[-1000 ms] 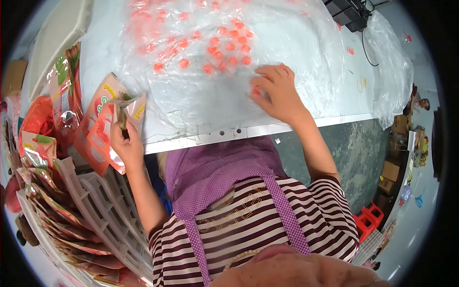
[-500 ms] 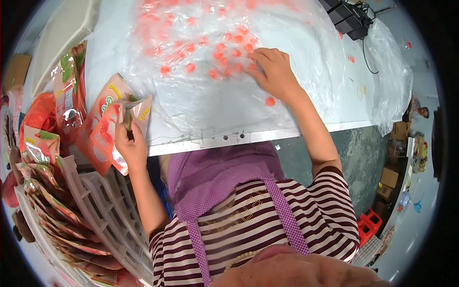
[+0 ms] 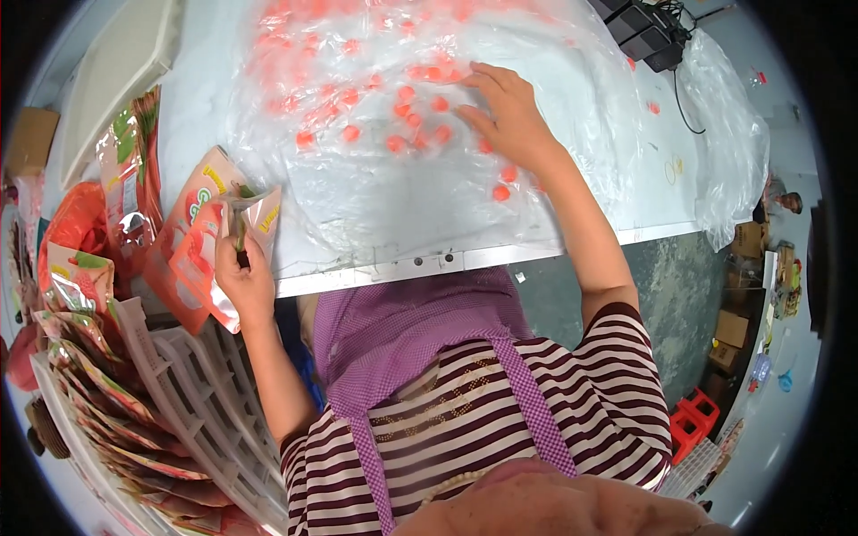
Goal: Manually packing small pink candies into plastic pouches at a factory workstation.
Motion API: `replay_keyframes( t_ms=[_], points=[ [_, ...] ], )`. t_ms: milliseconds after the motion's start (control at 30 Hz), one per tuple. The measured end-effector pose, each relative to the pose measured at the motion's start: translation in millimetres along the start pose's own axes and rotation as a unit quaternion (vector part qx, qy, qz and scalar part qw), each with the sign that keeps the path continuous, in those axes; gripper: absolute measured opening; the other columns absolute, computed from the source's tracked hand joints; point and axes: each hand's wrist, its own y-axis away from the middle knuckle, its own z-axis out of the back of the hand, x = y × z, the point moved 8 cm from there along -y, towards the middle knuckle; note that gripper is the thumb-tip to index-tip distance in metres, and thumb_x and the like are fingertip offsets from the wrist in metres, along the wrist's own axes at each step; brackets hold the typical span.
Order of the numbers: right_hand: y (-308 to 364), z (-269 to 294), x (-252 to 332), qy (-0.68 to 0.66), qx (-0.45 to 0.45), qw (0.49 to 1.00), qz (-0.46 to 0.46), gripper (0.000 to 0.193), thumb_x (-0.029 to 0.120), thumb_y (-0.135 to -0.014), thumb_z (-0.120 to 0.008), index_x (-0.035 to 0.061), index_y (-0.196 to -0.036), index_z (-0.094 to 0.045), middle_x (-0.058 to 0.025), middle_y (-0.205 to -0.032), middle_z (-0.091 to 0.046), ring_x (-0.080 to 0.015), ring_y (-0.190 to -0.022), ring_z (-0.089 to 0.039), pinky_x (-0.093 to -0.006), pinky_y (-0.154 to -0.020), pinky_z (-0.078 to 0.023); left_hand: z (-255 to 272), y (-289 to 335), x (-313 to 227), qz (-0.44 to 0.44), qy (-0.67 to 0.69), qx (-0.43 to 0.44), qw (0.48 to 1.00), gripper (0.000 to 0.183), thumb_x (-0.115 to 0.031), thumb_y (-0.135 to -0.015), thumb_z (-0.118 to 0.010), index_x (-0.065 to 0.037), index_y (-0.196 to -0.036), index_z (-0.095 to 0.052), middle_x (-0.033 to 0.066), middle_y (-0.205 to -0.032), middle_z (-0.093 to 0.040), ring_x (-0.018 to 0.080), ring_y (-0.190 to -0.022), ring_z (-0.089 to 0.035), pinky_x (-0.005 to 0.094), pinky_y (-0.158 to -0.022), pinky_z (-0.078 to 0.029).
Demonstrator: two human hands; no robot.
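My left hand [image 3: 245, 284] is closed on a pink-orange printed pouch [image 3: 261, 213] at the table's near left edge, its mouth partly spread. Farther right, my right hand [image 3: 511, 114] reaches over the table with thumb and fingers apart, the fingertips at a cluster of round orange-red candies [image 3: 407, 93]. A few candies [image 3: 501, 192] lie under and nearer than this hand. Whether its palm holds any is hidden. The candies lie on clear plastic sheeting [image 3: 357, 201], and those toward the far side look blurred beneath plastic film.
More flat pouches [image 3: 132, 179] lie at the table's left, beside a red plastic bag [image 3: 73, 219]. White crates [image 3: 192, 375] stand below left, with a row of pouches [image 3: 125, 420]. A black device [image 3: 645, 36] with a cable and crumpled clear plastic [image 3: 735, 134] occupy the far right.
My right hand has moved slightly farther away and its fingers have spread. More candies now show below that hand, toward the near edge. My left hand keeps the pouch in place.
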Motion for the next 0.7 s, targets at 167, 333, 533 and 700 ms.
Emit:
replay_keyframes(
  t_ms=[167, 333, 533, 700],
  points=[
    [-6.4, -11.3, -12.5, -0.026, 0.069, 0.994, -0.082, 0.03, 0.02, -0.08, -0.064, 0.0084, -0.107, -0.056, -0.0117, -0.115, -0.053, -0.03, -0.11, -0.044, -0.0394, -0.094, -0.033, 1.0, 0.2, -3.0, -0.021, -0.019, -0.006, 1.0, 0.013, -0.006, -0.087, -0.055, 0.001, -0.078, -0.049, 0.002, -0.069, -0.045, 0.008, -0.062, -0.041, 0.0226, -0.055, -0.036],
    [-18.8, -14.1, -4.3, -0.028, 0.019, 0.999, -0.03, 0.03, 0.02, -0.081, -0.063, 0.0087, -0.108, -0.057, -0.0127, -0.114, -0.053, -0.0304, -0.109, -0.044, -0.0389, -0.093, -0.034, 0.7, 2.4, 4.6, -0.001, -0.018, 0.004, 1.0, 0.013, -0.006, -0.088, -0.054, 0.001, -0.079, -0.049, 0.0018, -0.071, -0.045, 0.0078, -0.063, -0.041, 0.0225, -0.055, -0.036],
    [-19.7, -29.5, -15.2, -0.005, 0.044, 0.998, -0.044, 0.028, 0.021, -0.083, -0.062, 0.0132, -0.11, -0.06, -0.015, -0.118, -0.052, -0.0315, -0.111, -0.045, -0.0397, -0.092, -0.039, -0.5, 1.1, 2.3, -0.014, 0.01, 0.005, 1.0, 0.011, -0.006, -0.088, -0.053, 0.001, -0.08, -0.05, 0.0018, -0.072, -0.046, 0.0074, -0.064, -0.041, 0.0217, -0.056, -0.036],
    [-10.7, -24.4, -27.2, -0.058, 0.062, 0.993, -0.076, 0.021, 0.019, -0.085, -0.059, 0.0115, -0.104, -0.063, -0.014, -0.126, -0.05, -0.0301, -0.113, -0.047, -0.0369, -0.09, -0.043, 0.9, 2.6, 7.0, 0.018, -0.004, 0.013, 1.0, 0.01, -0.007, -0.088, -0.053, 0.002, -0.082, -0.051, 0.0023, -0.075, -0.047, 0.0077, -0.067, -0.043, 0.022, -0.057, -0.037]
  ],
)
